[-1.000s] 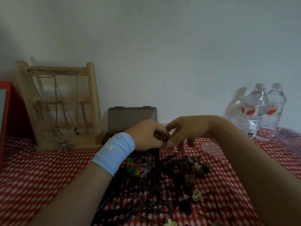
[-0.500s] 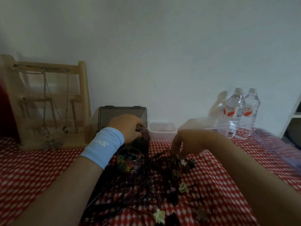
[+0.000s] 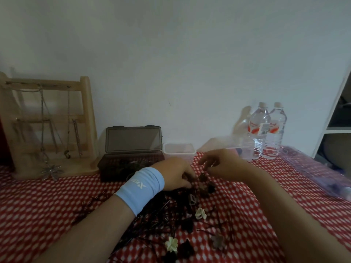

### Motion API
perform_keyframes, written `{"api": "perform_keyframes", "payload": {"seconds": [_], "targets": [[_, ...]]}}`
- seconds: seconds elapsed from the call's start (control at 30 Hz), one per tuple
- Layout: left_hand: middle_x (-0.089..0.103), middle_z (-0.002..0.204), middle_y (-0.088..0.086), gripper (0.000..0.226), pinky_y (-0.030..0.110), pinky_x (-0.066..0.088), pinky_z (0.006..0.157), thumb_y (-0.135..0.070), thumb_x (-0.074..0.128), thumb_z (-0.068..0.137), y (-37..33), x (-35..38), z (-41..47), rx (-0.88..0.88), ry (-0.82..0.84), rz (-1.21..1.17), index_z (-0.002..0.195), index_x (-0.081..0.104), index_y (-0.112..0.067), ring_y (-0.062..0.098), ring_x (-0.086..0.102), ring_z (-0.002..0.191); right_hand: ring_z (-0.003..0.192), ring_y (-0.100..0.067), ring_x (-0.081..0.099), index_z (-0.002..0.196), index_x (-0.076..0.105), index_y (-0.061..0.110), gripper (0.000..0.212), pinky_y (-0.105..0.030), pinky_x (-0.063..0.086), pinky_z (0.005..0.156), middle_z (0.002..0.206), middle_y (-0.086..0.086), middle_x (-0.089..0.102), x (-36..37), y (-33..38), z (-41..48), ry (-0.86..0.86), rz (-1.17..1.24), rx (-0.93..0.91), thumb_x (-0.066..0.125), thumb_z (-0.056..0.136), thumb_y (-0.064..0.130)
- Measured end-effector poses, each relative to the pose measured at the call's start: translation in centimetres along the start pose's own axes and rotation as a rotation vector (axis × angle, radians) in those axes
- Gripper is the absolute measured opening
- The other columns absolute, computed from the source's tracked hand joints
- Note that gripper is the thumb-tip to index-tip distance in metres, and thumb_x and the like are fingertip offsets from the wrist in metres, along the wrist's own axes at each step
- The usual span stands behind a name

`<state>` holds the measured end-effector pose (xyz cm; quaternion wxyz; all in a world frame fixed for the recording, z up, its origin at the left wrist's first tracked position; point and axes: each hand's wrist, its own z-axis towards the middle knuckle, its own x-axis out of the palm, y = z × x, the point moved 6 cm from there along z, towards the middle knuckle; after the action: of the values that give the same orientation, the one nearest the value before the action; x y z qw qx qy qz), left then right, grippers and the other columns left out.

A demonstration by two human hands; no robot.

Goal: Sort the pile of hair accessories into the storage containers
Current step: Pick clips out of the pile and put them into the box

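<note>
In front of the dark box (image 3: 114,172), its lid open, the pile of hair accessories (image 3: 171,221) is spread, largely unsorted. The left hand (image 3: 176,177) is lowered into it, fingers curled; what is pinched cannot be told. The right hand (image 3: 224,166), right of the box, seems to pinch something small. Dark items (image 3: 131,164) are seen inside the box: sorting is judged begun, most left.
</note>
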<state>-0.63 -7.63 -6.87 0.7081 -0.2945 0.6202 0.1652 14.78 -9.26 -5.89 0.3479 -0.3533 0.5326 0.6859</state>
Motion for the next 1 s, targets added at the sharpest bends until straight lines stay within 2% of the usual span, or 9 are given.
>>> {"api": "perform_keyframes", "payload": {"seconds": [0.07,0.17,0.37,0.43,0.53,0.63,0.73,0.87,1.0], "targets": [[0.063,0.128,-0.001,0.04,0.035,0.047,0.099,-0.026,0.069,0.088,0.3,0.6,0.2,-0.022,0.021,0.036,0.128,0.064,-0.023,0.019,0.06,0.113,0.09,0.006,0.063,0.109,0.073,0.04,0.043,-0.011,0.05,0.075,0.106,0.021,0.068,0.8,-0.3,0.0,0.084,-0.083,-0.011,0.063,0.087,0.005],[0.064,0.121,0.001,0.037,0.032,0.049,0.093,-0.027,0.069,0.088,0.8,0.9,0.3,-0.03,0.003,0.055,0.124,0.066,-0.021,0.021,0.061,0.107,0.095,0.003,0.061,0.116,0.072,0.035,0.039,-0.016,0.049,0.086,0.116,0.015,0.069,2.1,-0.5,0.1,0.19,-0.142,-0.025,0.063,0.091,0.006],[0.063,0.104,-0.01,0.02,0.019,0.045,0.078,-0.038,0.073,0.083,1.1,-0.3,0.0,-0.042,-0.12,-0.073,0.097,0.072,-0.024,0.006,0.057,0.091,0.087,0.003,0.061,0.086,0.067,0.038,0.025,-0.014,0.049,0.075,0.093,0.018,0.066,1.8,-0.5,0.1,0.084,-0.095,-0.05,0.073,0.087,0.013],[0.064,0.099,-0.012,0.016,0.013,0.042,0.072,-0.036,0.074,0.083,0.8,-0.9,0.0,-0.047,-0.191,-0.14,0.094,0.07,-0.025,0.001,0.056,0.085,0.087,0.003,0.062,0.093,0.066,0.039,0.026,-0.016,0.052,0.077,0.092,0.017,0.066,1.0,-0.5,-0.1,0.051,-0.068,-0.057,0.074,0.086,0.015],[0.065,0.1,-0.012,0.016,0.018,0.047,0.077,-0.029,0.073,0.085,0.0,-1.2,0.1,-0.017,-0.262,-0.231,0.1,0.067,-0.028,0.006,0.061,0.088,0.084,0.0,0.064,0.117,0.067,0.038,0.036,-0.019,0.055,0.076,0.097,0.018,0.066,0.4,-0.9,-0.2,0.026,-0.057,-0.044,0.066,0.088,0.016],[0.065,0.113,-0.011,0.023,0.017,0.043,0.088,-0.018,0.063,0.092,-1.4,-0.3,0.7,0.063,-0.176,-0.18,0.111,0.071,-0.029,0.005,0.058,0.099,0.085,-0.002,0.065,0.103,0.076,0.032,0.021,-0.021,0.057,0.079,0.1,0.013,0.072,0.7,-1.4,0.0,0.076,-0.116,0.012,0.065,0.09,0.018],[0.062,0.119,-0.004,0.03,0.028,0.045,0.095,-0.012,0.057,0.092,-2.1,1.2,1.8,0.099,-0.018,-0.083,0.112,0.073,-0.028,0.015,0.058,0.106,0.089,-0.007,0.067,0.101,0.077,0.026,0.02,-0.03,0.059,0.087,0.097,0.009,0.073,1.0,-1.6,-0.4,0.2,-0.133,0.045,0.067,0.088,0.015],[0.068,0.108,0.002,0.026,0.028,0.05,0.083,-0.014,0.064,0.088,-2.2,1.4,2.5,0.088,0.041,-0.031,0.109,0.075,-0.023,0.021,0.062,0.094,0.095,-0.006,0.064,0.109,0.071,0.033,0.029,-0.029,0.054,0.091,0.102,0.013,0.069,1.9,-1.2,-1.1,0.347,-0.176,0.055,0.075,0.083,0.019],[0.069,0.099,-0.002,0.016,0.015,0.042,0.072,-0.014,0.068,0.085,-1.3,0.8,2.7,0.092,-0.009,-0.022,0.098,0.077,-0.017,0.015,0.062,0.087,0.091,-0.005,0.064,0.094,0.068,0.035,0.021,-0.027,0.053,0.088,0.098,0.013,0.069,1.9,-1.2,-0.8,0.283,-0.128,0.046,0.08,0.08,0.026]]}}
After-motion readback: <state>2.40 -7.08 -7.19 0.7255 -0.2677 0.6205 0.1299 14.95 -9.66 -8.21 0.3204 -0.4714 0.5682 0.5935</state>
